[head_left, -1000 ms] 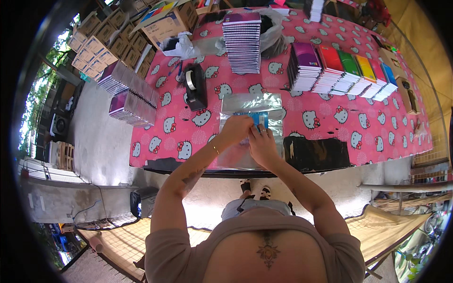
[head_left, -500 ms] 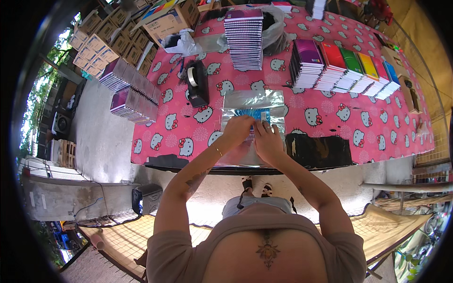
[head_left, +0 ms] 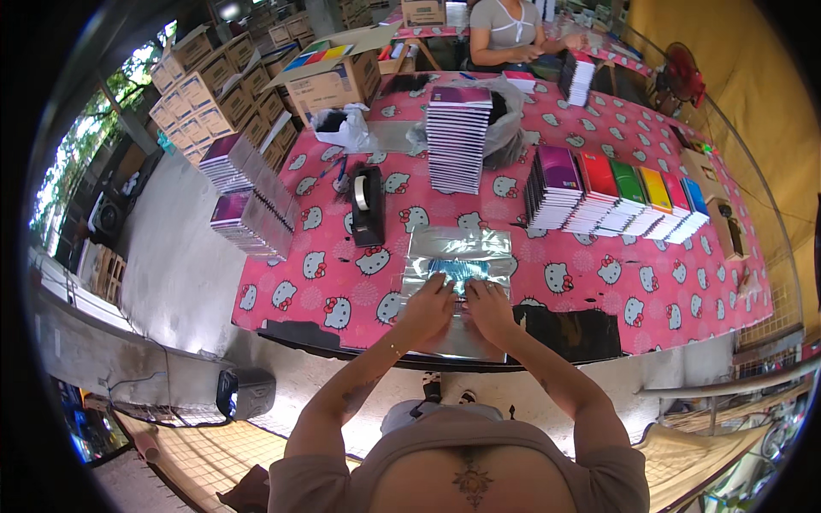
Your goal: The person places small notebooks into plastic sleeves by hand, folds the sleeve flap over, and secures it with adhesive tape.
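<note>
A clear plastic bag (head_left: pixel 457 243) lies on the table in front of me, with a blue notebook (head_left: pixel 462 272) showing through its shiny film. My left hand (head_left: pixel 430 308) grips the film at the notebook's near left side, fingers bent and close together. Beside it, my right hand (head_left: pixel 489 309) holds the near right side the same way, fingertips on the packet. Both thumbs are mostly hidden. Left of the bag stands a black tape dispenser (head_left: pixel 368 218) with a roll of tape.
A tall stack of notebooks (head_left: pixel 457 141) stands beyond the bag. Colored notebook stacks (head_left: pixel 590 192) line the right; wrapped purple stacks (head_left: pixel 248 201) stand at the left edge. An open carton (head_left: pixel 338 85) and a white plastic bag (head_left: pixel 344 128) are farther back. Another person (head_left: pixel 506 34) works behind the table.
The view has tilted up, bringing another person into sight. My hands have spread slightly apart, lying lower on the packet, and more of the blue notebook shows beyond the fingertips.
</note>
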The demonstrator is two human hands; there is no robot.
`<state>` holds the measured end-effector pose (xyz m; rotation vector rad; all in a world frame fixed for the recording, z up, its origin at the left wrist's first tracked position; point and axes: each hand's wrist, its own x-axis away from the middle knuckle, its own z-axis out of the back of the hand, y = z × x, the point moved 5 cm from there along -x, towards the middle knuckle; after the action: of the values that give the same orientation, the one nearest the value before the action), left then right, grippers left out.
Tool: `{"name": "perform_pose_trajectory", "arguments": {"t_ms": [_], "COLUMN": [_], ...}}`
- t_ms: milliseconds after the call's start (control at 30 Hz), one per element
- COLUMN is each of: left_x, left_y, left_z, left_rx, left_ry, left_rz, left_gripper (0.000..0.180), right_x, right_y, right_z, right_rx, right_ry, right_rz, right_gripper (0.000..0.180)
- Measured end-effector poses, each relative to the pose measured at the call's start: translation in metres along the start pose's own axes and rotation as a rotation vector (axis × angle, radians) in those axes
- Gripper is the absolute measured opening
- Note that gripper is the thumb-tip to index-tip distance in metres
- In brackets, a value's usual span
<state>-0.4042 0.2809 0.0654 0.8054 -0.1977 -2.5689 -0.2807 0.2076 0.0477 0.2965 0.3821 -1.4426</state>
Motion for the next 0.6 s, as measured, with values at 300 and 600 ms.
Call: {"name": "perform_pose_trajectory", "arguments": {"t_ms": [300, 600], "left_x": [0.005, 0.028], "left_y": [-0.226, -0.246], "left_z": [0.065, 0.018], "left_rx": [0.260, 1.120], "left_ry": [0.506, 0.460], "left_rz": [0.758, 1.062], "left_gripper": [0.023, 0.016], "right_x": [0.001, 0.005], "right_y": [-0.009, -0.002], "right_z": [0.002, 0.003], "right_rx": [-0.069, -0.030], "right_ry": [-0.086, -0.039], "right_rz": [-0.064, -0.108], "right_gripper": [0.034, 0.030]}}
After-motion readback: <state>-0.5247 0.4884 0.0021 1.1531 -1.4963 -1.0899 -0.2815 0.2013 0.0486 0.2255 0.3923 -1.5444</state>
